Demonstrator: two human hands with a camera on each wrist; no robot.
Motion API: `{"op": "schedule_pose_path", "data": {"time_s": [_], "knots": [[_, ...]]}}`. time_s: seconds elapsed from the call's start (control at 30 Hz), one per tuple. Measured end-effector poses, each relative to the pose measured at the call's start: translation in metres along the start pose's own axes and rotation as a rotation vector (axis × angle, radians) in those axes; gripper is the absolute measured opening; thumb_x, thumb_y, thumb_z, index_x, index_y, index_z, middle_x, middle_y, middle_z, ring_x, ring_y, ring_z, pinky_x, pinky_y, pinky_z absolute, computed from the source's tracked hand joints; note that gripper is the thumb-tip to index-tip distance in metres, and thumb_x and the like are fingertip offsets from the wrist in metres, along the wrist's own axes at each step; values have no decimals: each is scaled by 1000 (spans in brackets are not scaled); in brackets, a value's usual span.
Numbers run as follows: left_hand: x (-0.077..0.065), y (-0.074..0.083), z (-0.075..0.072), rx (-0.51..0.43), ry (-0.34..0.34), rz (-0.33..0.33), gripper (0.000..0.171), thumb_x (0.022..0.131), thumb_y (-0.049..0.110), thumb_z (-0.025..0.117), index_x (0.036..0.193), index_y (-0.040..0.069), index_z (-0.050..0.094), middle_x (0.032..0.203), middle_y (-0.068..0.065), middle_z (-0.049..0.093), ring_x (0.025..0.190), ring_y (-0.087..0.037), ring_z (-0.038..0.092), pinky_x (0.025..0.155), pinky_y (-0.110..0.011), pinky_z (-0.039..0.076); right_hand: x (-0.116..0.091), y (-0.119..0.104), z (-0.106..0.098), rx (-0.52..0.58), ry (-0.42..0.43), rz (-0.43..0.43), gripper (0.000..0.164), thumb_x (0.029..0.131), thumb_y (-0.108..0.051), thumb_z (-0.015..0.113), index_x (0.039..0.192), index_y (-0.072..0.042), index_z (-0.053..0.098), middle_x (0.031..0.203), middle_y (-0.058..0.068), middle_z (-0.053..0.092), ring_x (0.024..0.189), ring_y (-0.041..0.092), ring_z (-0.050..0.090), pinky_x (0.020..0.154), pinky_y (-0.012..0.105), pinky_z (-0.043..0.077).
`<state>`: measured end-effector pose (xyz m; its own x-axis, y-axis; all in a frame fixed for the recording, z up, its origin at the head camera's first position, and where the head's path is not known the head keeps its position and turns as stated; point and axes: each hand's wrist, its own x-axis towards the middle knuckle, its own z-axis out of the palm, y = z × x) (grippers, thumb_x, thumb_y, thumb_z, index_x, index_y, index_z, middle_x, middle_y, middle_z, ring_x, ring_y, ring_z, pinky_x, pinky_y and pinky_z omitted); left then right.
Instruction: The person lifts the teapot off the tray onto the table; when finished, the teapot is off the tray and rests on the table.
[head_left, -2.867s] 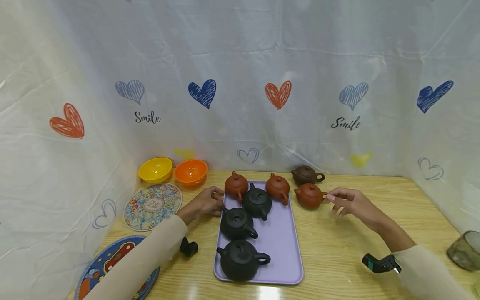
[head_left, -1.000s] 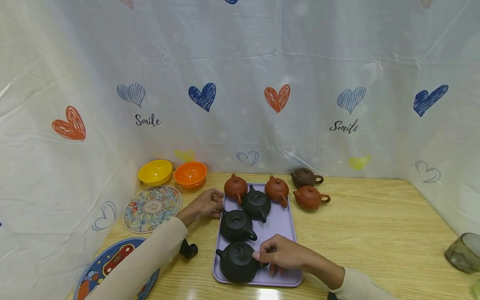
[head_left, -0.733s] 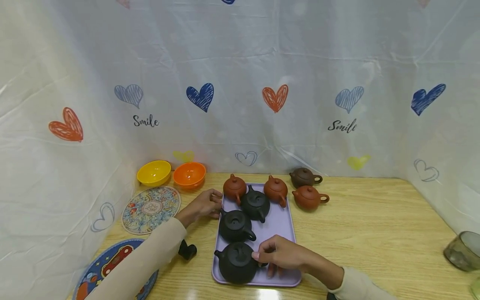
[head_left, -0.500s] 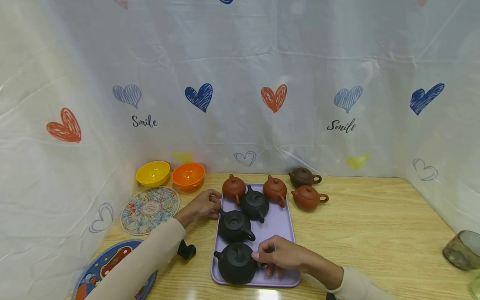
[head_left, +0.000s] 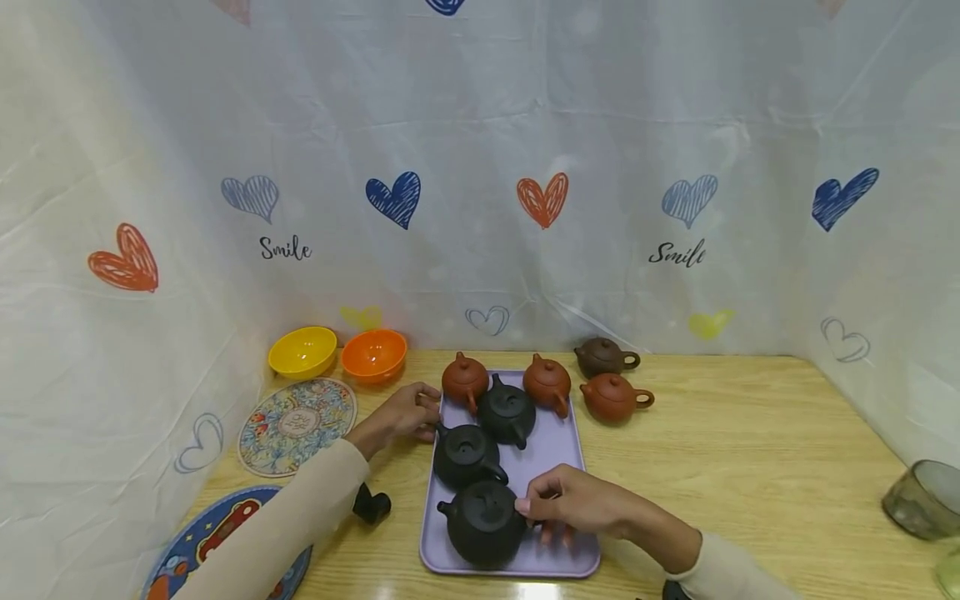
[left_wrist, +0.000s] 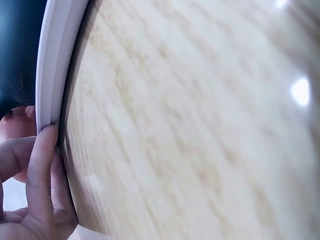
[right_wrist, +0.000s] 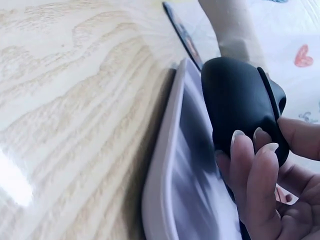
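Observation:
My right hand pinches the handle side of the nearest black teapot, at the front of the lilac tray. In the right wrist view this teapot is close over the tray floor, with thumb and fingers at its handle. My left hand grips the tray's left rim; in the left wrist view its fingers lie against the rim. Behind on the tray stand two more black teapots, one at the left and one at mid-tray.
Two red-brown teapots, one left and one right, stand at the tray's far end. Right of it are a third and a dark brown teapot. Yellow and orange bowls, round mats and a glass stand around.
My right hand has left the red-brown teapot beside the tray and come to the nearest black teapot, which has just shifted slightly right. The left hand has stayed at the rim.

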<state>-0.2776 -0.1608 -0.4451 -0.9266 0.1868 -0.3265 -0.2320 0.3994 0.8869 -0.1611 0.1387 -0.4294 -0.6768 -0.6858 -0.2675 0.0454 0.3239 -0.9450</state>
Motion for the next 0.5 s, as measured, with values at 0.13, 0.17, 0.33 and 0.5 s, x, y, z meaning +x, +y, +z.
{"op": "schedule_pose_path", "data": {"time_s": [0.13,0.17,0.33,0.5], "knots": [[0,0,0,-4,5,3,40,91,-4,62,129,-4,50,110,-18,58,88,-23,63,73,-36,63,-5,-2,-6,-3,-5,-3,40,100,-30,62,86,8,64,78,3,64,67,12,64,50,21,47],[0,0,0,-4,6,2,40,91,-4,62,129,-4,50,110,-19,58,88,-23,63,73,-36,63,-6,-3,-8,-5,-7,-5,41,100,-30,62,86,8,64,79,3,64,67,12,64,50,21,47],[1,0,0,-21,4,-3,41,90,-4,62,129,-4,50,110,-19,58,87,-22,63,73,-36,63,-12,-5,-15,-4,-15,-9,38,99,-28,63,86,8,64,82,4,63,68,13,64,50,22,48],[0,0,1,-18,-3,3,40,91,-4,61,129,-5,49,110,-19,58,87,-22,63,73,-36,63,-19,-6,-24,-34,-20,-23,38,100,-28,62,87,8,64,79,4,62,68,12,64,50,22,48]]}}
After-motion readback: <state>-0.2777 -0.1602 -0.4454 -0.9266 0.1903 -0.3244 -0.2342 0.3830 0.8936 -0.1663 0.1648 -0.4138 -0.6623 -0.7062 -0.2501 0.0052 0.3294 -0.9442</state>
